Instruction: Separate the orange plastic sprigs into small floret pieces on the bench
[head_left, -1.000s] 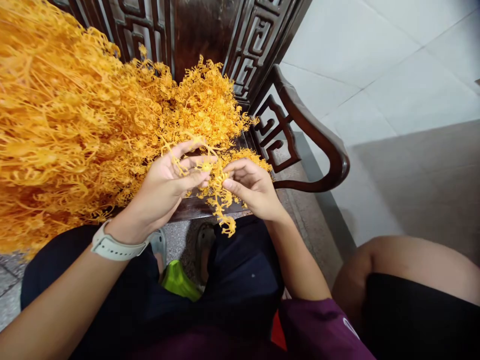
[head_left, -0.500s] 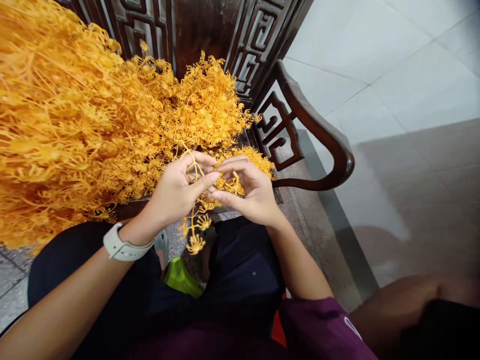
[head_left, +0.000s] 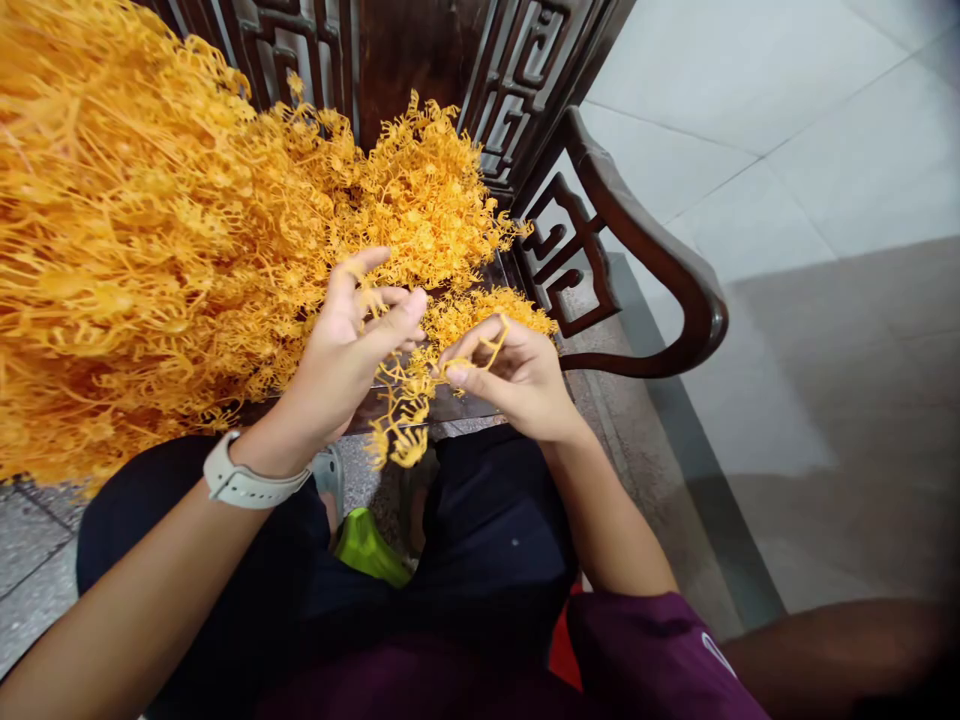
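Note:
My right hand (head_left: 517, 375) pinches a thin orange-yellow plastic flower sprig (head_left: 407, 445) between thumb and forefinger. The sprig's bent stem loops up over the fingers, and its small spidery flower heads hang down to the left, above the gap between my knees. Just left of it, my left hand (head_left: 349, 335) is open, its forefinger stretched out and its thumb apart. A bit of yellow shows between its fingers; whether it touches them I cannot tell. Behind both hands lies a large heap of the same flower sprigs (head_left: 187, 250).
The heap lies on a dark carved wooden bench (head_left: 420, 60) with a curved armrest (head_left: 667, 250) at the right. A smaller pile of sprigs (head_left: 510, 305) sits near that armrest. A bright green object (head_left: 371, 548) is on the floor between my feet. At bottom right shows part of another person (head_left: 840, 660).
My left hand has opened and moved up, away from my right hand. The stem loop that was at the left hand is now at the right, and the hanging flower heads are higher.

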